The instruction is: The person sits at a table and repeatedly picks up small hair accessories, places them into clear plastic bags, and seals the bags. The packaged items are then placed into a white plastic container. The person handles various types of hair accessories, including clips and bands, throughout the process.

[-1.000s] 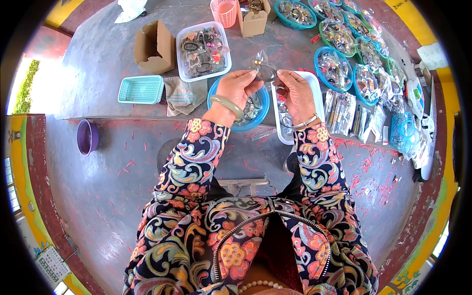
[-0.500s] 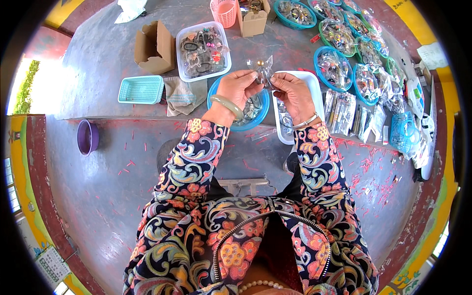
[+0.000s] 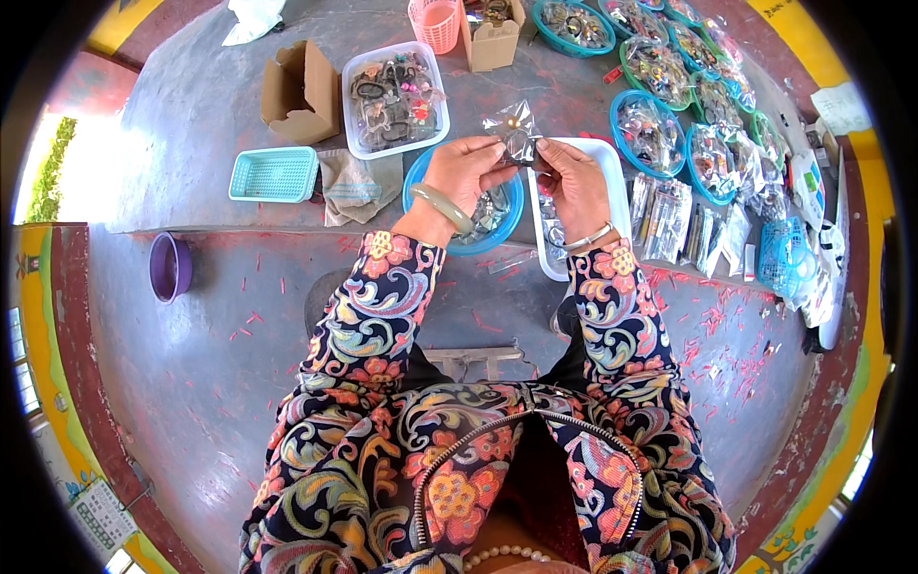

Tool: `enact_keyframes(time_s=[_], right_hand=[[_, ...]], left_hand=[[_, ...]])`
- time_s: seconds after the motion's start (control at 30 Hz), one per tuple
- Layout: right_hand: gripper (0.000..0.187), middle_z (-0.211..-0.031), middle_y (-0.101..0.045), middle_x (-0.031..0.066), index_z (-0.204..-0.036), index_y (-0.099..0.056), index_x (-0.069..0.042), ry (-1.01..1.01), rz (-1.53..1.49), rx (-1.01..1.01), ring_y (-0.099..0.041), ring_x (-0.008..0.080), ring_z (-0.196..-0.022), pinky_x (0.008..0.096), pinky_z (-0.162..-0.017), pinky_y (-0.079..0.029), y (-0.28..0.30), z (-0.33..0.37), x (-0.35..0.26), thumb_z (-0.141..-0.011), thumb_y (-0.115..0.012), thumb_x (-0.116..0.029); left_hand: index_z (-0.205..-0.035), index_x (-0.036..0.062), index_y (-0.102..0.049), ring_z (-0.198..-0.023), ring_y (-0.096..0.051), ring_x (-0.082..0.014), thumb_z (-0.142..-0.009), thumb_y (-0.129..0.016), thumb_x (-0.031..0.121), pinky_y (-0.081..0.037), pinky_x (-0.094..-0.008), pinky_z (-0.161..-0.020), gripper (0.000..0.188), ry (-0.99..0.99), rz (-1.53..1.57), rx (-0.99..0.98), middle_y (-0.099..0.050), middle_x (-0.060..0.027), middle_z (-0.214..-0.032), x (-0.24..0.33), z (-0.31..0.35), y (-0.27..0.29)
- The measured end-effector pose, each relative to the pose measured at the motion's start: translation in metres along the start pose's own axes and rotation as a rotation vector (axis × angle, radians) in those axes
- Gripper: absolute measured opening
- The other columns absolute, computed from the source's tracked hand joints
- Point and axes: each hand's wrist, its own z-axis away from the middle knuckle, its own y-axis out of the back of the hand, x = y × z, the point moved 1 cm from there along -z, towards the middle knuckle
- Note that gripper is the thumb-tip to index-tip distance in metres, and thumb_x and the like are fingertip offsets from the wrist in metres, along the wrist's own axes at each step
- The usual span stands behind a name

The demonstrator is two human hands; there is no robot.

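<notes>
Between my two hands is a small clear plastic bag [image 3: 517,132] with a dark item and a gold-coloured bead showing inside. My left hand [image 3: 463,174] pinches its left side between thumb and fingers. At its right side, my right hand [image 3: 576,187] pinches too. Below my left hand stands a round blue basin [image 3: 516,212] with bagged small items, partly covered by the hand. A white rectangular tray [image 3: 620,182] with several bagged pieces lies under my right hand.
A white tub [image 3: 442,124] of small accessories stands beyond my left hand, next to an open cardboard box [image 3: 304,96]. A turquoise basket [image 3: 274,176] and a grey cloth [image 3: 359,187] lie left. Round basins [image 3: 648,134] of bagged goods crowd the right. A purple bucket [image 3: 170,268] is lower left.
The bag has turned and spread flatter between my fingers, its top now fanned wider. My right hand has shifted slightly; my left has barely moved.
</notes>
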Motion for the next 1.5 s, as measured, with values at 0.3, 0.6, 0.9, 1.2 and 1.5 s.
enact_keyframes(time_s=[0.3,0.6,0.9,1.2,1.5], right_hand=[[0.018,-0.073,-0.061,0.0009,-0.088,-0.064,-0.002,0.148,0.043,0.077,-0.053,0.0075,-0.062,0.0201,-0.055,-0.039,-0.009,0.004,-0.002,-0.075,-0.067,-0.012],[0.016,-0.071,-0.06,0.0002,-0.084,-0.064,-0.004,0.115,0.084,0.062,-0.054,0.0074,-0.063,0.0226,-0.058,-0.039,-0.013,0.004,-0.004,-0.075,-0.067,-0.017],[0.017,-0.074,-0.063,0.0033,-0.085,-0.064,0.0,0.165,0.06,0.055,-0.056,0.0084,-0.065,0.0211,-0.057,-0.039,-0.006,-0.002,0.002,-0.075,-0.067,-0.013],[0.017,-0.077,-0.063,0.0039,-0.089,-0.063,0.003,0.188,0.028,0.029,-0.054,0.0073,-0.065,0.0194,-0.061,-0.043,-0.012,0.003,0.0,-0.077,-0.065,-0.008],[0.01,-0.075,-0.059,0.0,-0.085,-0.061,0.002,0.285,0.183,0.0,-0.051,0.0047,-0.067,0.018,-0.061,-0.042,-0.018,0.004,-0.001,-0.08,-0.061,-0.006]], left_hand=[[-0.095,-0.0063,-0.05,-0.085,-0.06,-0.0245,-0.084,-0.049,0.001,-0.052,-0.0344,-0.08,0.013,0.001,0.065,0.013,-0.058,-0.0162,-0.094,-0.002,-0.003,-0.001],[-0.094,-0.0042,-0.052,-0.087,-0.061,-0.0248,-0.086,-0.047,0.004,-0.051,-0.0337,-0.079,0.012,-0.021,-0.054,0.037,-0.059,-0.0163,-0.094,-0.002,-0.005,0.003],[-0.098,-0.0051,-0.053,-0.086,-0.061,-0.0228,-0.085,-0.05,0.003,-0.051,-0.0325,-0.079,0.015,0.001,-0.068,-0.004,-0.06,-0.0144,-0.094,-0.003,-0.002,-0.001],[-0.096,-0.0054,-0.052,-0.085,-0.061,-0.0233,-0.083,-0.052,0.001,-0.052,-0.0324,-0.079,0.014,0.064,-0.093,-0.048,-0.059,-0.0142,-0.093,-0.001,-0.003,-0.002],[-0.099,-0.0047,-0.051,-0.082,-0.061,-0.0211,-0.08,-0.055,0.0,-0.052,-0.0303,-0.075,0.02,0.103,-0.018,0.038,-0.058,-0.0114,-0.093,0.002,-0.001,-0.004]])
